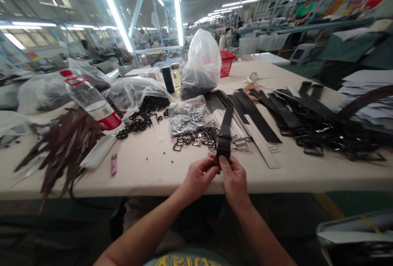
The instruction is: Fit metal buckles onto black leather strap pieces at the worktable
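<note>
A dark strap (226,128) rises from my two hands at the table's near edge, its far end lying over other straps. My left hand (199,177) pinches the strap's near end from the left, fingers closed. On the right, my right hand (235,178) grips the same end, thumb on top. Just beyond my hands lies a heap of metal buckles (196,137) beside a clear bag of buckles (186,112). Flat black straps (254,114) fan out behind.
Finished straps with buckles (325,130) pile up at right. Black rings (143,120) spill from a bag. At left are brown leather pieces (66,145), a plastic bottle (92,100) and a white tray (98,151). A tied bag (201,63) and red basket (226,62) stand behind.
</note>
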Demonstrator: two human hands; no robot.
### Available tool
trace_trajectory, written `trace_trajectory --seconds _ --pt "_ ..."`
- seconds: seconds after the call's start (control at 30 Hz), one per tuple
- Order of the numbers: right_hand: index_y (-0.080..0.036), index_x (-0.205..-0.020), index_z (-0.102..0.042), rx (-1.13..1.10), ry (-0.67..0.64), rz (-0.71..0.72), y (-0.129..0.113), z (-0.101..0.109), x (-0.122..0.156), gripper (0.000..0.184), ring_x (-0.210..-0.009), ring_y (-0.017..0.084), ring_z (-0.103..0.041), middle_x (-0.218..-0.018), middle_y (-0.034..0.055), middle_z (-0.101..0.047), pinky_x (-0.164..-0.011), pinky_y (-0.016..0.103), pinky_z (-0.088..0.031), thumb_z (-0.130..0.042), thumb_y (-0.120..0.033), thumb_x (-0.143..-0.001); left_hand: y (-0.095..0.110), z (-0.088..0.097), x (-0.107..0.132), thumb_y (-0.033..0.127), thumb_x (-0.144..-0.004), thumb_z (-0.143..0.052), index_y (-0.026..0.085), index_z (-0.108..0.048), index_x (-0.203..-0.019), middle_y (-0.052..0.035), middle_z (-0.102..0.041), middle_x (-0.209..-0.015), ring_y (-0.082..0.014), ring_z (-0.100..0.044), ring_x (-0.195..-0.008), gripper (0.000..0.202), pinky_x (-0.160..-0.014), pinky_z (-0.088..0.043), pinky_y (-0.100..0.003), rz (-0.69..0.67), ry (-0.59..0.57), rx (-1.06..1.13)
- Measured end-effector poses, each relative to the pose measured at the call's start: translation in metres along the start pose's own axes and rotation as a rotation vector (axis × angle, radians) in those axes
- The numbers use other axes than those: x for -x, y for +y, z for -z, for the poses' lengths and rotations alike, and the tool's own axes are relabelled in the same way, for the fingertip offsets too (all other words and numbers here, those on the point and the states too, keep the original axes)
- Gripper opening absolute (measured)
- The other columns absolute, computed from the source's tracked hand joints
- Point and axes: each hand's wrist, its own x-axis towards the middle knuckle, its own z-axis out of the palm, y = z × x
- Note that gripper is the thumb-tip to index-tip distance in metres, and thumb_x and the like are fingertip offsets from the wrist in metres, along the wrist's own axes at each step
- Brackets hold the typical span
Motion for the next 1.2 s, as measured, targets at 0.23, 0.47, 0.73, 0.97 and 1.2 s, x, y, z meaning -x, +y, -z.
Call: trace_trajectory --seconds 0.23,0.47,0.73,0.97,1.2 --pt "-0.016 -0.09 -0.069 0.079 0.005 -0.01 0.004 0.019 -0.025 0.039 -0.07 0.02 -0.072 -0.079 0.007 -0.075 -0.07 0.032 -0.06 -0.071 -0.054 -0.079 0.008 0.096 -0.017 0.049 -0.074 -0.074 0.015 -0.072 -0.087 -0.008 -0.075 -0.079 -0.0178 -0.069 -0.07 0.036 -0.071 -0.056 -0.031 0.06 0.218 -0.052" --pt "-0.016 -0.088 -0.067 0.203 -0.045 -0.035 0.018 0.028 -0.03 0.045 -0.066 0.019 -0.072 -0.074 0.0074 -0.074 -0.064 0.027 -0.061 -0.071 -0.059 -0.076 0.009 0.21 -0.067 0.055 -0.079 -0.061 0.014 -0.071 -0.092 -0.0098 -0.076 -0.085 -0.019 -0.07 -0.073 0.045 -0.067 -0.054 -0.03 0.005 0.56 -0.462" --pt "-0.016 -0.089 -0.069 0.395 -0.128 0.005 0.021 0.032 -0.028 0.044 -0.069 0.02 -0.071 -0.078 0.0098 -0.076 -0.065 0.028 -0.058 -0.064 -0.058 -0.081 -0.028 0.235 -0.141 0.02 -0.075 -0.067 0.018 -0.076 -0.086 -0.011 -0.071 -0.109 -0.0283 -0.059 -0.111 0.014 -0.101 -0.042 -0.037 0.094 0.58 -1.026" --pt "-0.016 -0.086 -0.069 0.387 -0.135 0.001 0.013 0.027 -0.025 0.042 -0.061 0.02 -0.069 -0.07 0.0079 -0.074 -0.057 0.027 -0.055 -0.065 -0.058 -0.079 -0.039 0.247 -0.166 0.026 -0.074 -0.069 0.02 -0.077 -0.093 -0.0109 -0.069 -0.107 -0.0302 -0.056 -0.11 0.022 -0.095 -0.045 -0.036 0.221 0.524 -1.321" --pt "-0.018 -0.088 -0.068 0.394 -0.164 0.039 0.022 0.03 -0.022 0.038 -0.064 0.021 -0.071 -0.07 0.0068 -0.073 -0.061 0.028 -0.056 -0.063 -0.055 -0.083 -0.038 0.251 -0.178 0.026 -0.075 -0.065 0.023 -0.078 -0.081 -0.0083 -0.072 -0.097 -0.0275 -0.06 -0.1 0.014 -0.086 -0.046 -0.033 0.24 0.458 -1.446"
